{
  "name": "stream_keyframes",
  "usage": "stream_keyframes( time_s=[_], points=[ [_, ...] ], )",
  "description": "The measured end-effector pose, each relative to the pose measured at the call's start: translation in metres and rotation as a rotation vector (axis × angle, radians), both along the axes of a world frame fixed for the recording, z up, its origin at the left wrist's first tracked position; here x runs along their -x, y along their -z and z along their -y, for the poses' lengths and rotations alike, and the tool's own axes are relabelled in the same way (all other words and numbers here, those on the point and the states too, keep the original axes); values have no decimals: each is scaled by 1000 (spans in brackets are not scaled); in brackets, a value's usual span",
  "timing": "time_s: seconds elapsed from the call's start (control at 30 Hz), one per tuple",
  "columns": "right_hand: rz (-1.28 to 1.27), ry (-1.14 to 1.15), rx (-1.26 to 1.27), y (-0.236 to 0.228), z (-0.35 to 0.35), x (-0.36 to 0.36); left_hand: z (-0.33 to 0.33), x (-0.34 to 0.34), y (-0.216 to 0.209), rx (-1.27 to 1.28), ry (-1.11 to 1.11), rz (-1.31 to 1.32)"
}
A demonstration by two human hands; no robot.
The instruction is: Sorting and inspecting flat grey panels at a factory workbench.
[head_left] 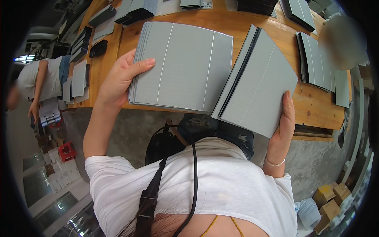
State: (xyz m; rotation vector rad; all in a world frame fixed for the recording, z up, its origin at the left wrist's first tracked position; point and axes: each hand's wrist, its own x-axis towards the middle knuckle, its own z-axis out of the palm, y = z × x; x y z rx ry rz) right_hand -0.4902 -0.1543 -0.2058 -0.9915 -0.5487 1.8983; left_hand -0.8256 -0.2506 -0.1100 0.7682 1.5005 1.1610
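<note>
Working at the wooden table (316, 112), we clamped our left grip (117, 79) on stacked grey panels (185, 67), our right grip (286, 118) on black-banded grey panels (264, 85).

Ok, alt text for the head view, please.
A person's left hand holds a stack of flat grey rectangular panels, and the right hand a second grey stack with a black strip. Beyond them, more grey stacks lie on a brown wooden table.

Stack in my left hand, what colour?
The stack is grey with thin pale lines, head view.
</note>
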Motion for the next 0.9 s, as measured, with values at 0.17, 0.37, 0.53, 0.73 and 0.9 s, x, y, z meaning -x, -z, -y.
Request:
stream_keyframes(
  time_s=[0.17, 0.37, 0.53, 0.73, 0.9],
  points=[
    [7, -20, 23, -3, 2, 4, 5, 5, 28, 22, -5, 59],
    [-4, -14, 36, -8, 8, 14, 11, 11, 46, 95, -28, 155],
    [21, 27, 53, -3, 8, 9, 9, 16, 49, 129, 34, 135],
    [10, 42, 66, -14, 12, 17, 5, 31, 56, 204, 121, -57],
    [14, 42, 63, -11, 12, 12, 0, 40, 57, 168, 29, -189]
  ],
)
